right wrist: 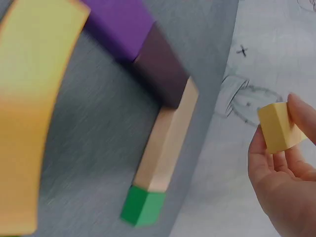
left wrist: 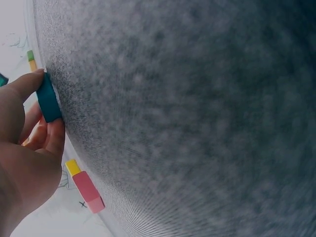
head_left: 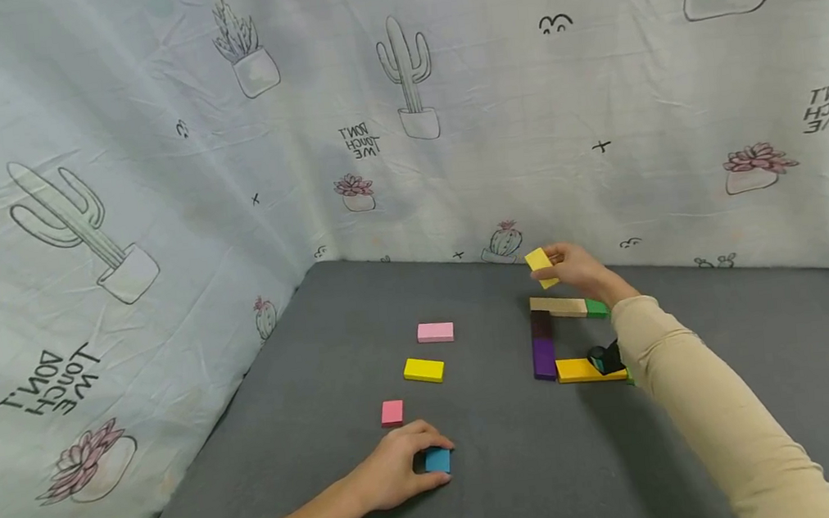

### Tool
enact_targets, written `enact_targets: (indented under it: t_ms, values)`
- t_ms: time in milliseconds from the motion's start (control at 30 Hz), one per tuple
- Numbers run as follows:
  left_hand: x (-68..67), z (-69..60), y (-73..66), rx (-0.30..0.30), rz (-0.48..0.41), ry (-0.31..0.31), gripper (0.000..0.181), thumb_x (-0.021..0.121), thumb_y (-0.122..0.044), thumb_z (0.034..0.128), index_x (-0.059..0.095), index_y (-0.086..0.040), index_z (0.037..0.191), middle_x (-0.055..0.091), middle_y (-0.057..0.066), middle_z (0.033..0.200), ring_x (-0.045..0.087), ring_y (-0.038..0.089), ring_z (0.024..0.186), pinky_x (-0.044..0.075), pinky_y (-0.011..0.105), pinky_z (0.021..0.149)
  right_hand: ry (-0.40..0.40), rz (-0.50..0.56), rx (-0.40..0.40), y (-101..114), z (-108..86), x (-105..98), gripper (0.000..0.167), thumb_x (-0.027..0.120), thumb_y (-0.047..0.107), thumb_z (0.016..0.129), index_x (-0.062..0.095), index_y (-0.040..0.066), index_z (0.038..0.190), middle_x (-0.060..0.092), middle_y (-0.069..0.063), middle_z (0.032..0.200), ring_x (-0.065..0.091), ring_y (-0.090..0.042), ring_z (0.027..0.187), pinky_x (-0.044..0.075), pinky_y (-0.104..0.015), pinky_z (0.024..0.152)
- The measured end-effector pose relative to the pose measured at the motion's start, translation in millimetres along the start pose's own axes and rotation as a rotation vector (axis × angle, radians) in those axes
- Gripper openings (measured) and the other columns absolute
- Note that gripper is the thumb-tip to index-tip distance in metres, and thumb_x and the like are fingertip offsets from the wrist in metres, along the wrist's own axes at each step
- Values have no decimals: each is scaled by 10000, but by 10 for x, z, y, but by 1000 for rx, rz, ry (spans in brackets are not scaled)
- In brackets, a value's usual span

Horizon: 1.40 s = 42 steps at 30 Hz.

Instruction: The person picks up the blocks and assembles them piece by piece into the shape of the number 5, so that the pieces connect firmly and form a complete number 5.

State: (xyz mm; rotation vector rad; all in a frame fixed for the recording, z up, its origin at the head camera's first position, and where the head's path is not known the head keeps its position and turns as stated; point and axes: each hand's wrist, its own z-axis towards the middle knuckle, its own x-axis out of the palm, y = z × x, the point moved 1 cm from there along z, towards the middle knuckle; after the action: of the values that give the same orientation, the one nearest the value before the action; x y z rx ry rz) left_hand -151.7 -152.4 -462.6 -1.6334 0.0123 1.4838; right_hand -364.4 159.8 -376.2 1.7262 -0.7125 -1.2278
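My right hand [head_left: 572, 268] pinches a pale yellow block [head_left: 541, 268] between thumb and fingers, raised above the far side of the table. Below it lies an angular outline of blocks: a tan block [head_left: 558, 306], a green block [head_left: 596, 309], a dark brown block [head_left: 541, 324], a purple block [head_left: 544, 359] and an orange-yellow block [head_left: 578, 370]. Near the front, my left hand [head_left: 399, 468] grips a blue block [head_left: 437, 460] at its two ends, at the tabletop; the left wrist view shows the thumb and fingertips on the block [left wrist: 48, 98].
On the grey table [head_left: 499, 465], a pink block [head_left: 436, 333], a yellow block [head_left: 424, 371] and a coral block [head_left: 393, 413] lie apart, beyond my left hand. A cactus-printed curtain [head_left: 506, 119] stands behind and left of the table. My right sleeve covers part of the outline.
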Motion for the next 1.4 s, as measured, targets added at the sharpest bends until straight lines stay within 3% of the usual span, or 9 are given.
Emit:
enact_targets:
  t_ms: [233,567,800,967,1133,1400]
  values:
    - [9,-13,13,8,-1,-10,282,757,-203,837,684,-107,1091,575,-70,1038,525,48,938,455,183,796,-23,46,41,-211,-158,-205,643,542,133,981,183,-117,1453,242,-343,1424,336,-453,1270,329,-507,1023]
    - [1,-13,33,2,-16,-15,284,761,-204,833,683,-104,1088,574,-75,1034,526,46,934,459,189,799,-69,5,52,-414,-440,-494,704,541,235,987,153,-131,1447,216,-355,1420,296,-461,1285,318,-519,1025]
    - [1,-12,46,10,-8,-16,283,758,-202,835,684,-100,1088,571,-77,1027,524,43,929,460,194,806,-115,11,99,-638,-604,-579,734,536,311,985,179,-153,1428,274,-340,1393,366,-434,1230,346,-512,1007]
    - [3,-12,40,34,2,-27,284,761,-196,833,683,-89,1084,577,-62,1025,531,52,927,465,207,812,-123,32,134,-772,-692,-623,765,543,349,975,178,-139,1438,343,-294,1352,499,-261,1081,408,-441,972]
    - [0,-7,29,28,0,-20,287,755,-204,839,681,-94,1093,581,-60,1038,533,55,942,464,209,825,-95,89,147,-856,-829,-663,808,548,346,973,117,-152,1442,368,-249,1309,534,-45,900,475,-312,881]
    - [-15,-21,30,33,-23,-12,273,740,-218,854,677,-90,1087,583,-53,1039,531,60,933,469,212,793,-79,204,204,-935,-1100,-583,819,550,295,979,46,-144,1452,434,-137,1221,553,13,862,484,-286,863]
